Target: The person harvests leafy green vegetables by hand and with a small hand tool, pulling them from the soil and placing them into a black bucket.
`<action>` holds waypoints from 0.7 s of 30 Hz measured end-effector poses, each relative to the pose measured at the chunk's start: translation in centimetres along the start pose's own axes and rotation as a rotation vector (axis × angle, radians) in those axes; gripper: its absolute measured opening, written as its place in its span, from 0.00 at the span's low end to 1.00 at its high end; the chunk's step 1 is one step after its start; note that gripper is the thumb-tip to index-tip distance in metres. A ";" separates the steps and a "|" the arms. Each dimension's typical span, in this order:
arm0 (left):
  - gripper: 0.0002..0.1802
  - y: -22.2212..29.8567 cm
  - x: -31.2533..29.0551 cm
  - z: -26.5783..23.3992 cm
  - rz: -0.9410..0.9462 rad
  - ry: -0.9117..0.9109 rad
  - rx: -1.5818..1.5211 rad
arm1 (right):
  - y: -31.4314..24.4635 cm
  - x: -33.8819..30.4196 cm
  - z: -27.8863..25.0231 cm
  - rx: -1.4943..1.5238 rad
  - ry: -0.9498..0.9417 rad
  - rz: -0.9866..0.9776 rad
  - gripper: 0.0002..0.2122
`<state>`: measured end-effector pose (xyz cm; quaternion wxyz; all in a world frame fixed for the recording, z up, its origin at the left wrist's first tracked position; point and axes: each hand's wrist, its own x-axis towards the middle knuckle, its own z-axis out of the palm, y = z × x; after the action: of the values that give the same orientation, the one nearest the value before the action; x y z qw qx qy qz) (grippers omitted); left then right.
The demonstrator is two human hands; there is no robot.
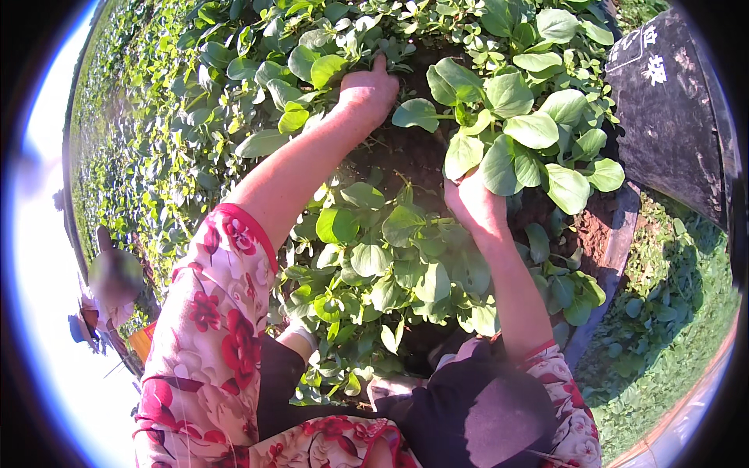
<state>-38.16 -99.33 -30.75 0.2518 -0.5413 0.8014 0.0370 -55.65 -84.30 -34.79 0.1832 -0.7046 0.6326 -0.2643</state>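
Observation:
My left hand [370,95] reaches forward into low small-leaved plants [378,48]. Its index finger is stretched out among the leaves, and the other fingers are curled or out of sight; nothing shows in it. To the right and nearer to me, my right hand [477,204] is closed around the lower part of a bunch of leafy greens [532,131]. Broad, pale green leaves fan out from that hand and cover most of its fingers. Dark soil [406,152] lies between the two hands. More leafy greens [390,253] grow just below them, close to my knees.
A black printed bag or sheet [667,117] stands at the far right, beside a pale edging strip [607,269]. Dense plants [156,140] spread across the left. Another person [113,288] is at the left rim, near an orange object [143,342]. Grass [663,343] borders the bed at right.

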 end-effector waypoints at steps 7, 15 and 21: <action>0.24 0.6 1.1 0.7 0.026 0.069 0.035 | 4.0 1.9 7.7 -0.252 0.153 -0.187 0.10; 0.22 1.4 6.1 -0.5 -0.245 -0.214 -0.008 | -0.6 3.8 6.6 0.191 0.062 0.015 0.06; 0.17 2.5 6.3 -2.6 -0.176 -0.285 -0.003 | 3.6 5.8 10.5 -0.064 0.087 0.007 0.10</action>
<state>-43.12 -104.50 -31.85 0.3643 -0.5990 0.7070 0.0927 -51.77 -91.30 -44.46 0.1336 -0.6957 0.6505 -0.2737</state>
